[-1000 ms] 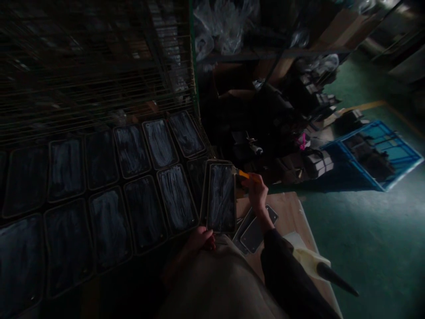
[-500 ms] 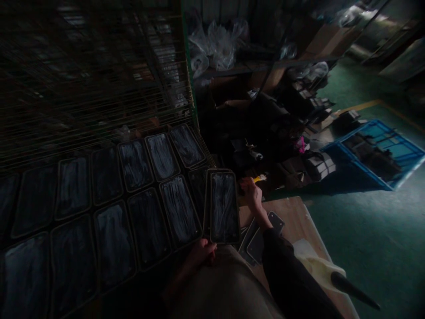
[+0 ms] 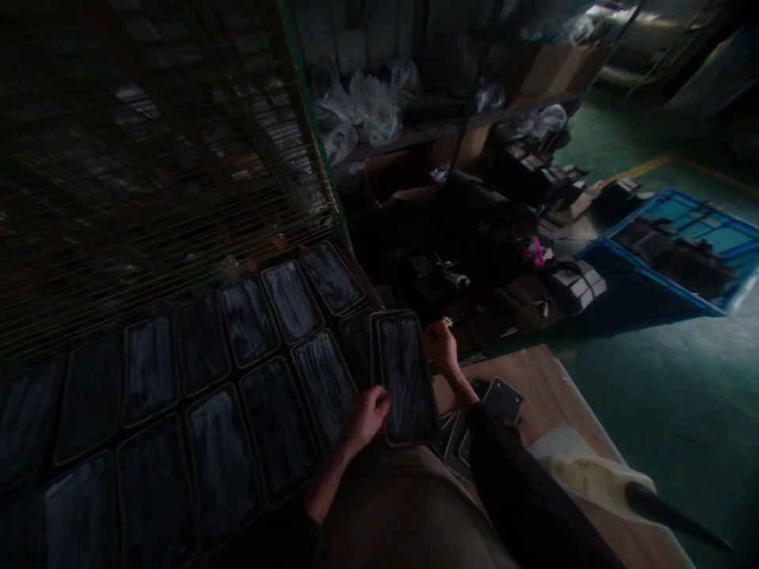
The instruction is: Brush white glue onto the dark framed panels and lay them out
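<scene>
I hold a dark rectangular panel [image 3: 405, 378] smeared with white streaks, tilted up in front of me. My left hand [image 3: 366, 417] grips its lower left edge. My right hand [image 3: 441, 348] is closed at the panel's upper right edge, with a small pale tip of a tool [image 3: 446, 322] showing above the fingers; the rest of the tool is hidden. Several similar streaked panels [image 3: 278, 348] lie in rows on a wire rack shelf [image 3: 178, 261] to my left.
A wooden table [image 3: 534, 387] on my right carries a few loose panels [image 3: 501, 399] and a pale cloth [image 3: 587, 474]. Beyond it are dark clutter, plastic bags [image 3: 368, 107] on a shelf and a blue crate [image 3: 681, 253] on the green floor.
My left hand slid up from the panel's bottom edge to its lower left side. The yellow tool in my right hand is now almost hidden. My view swung to the right and up.
</scene>
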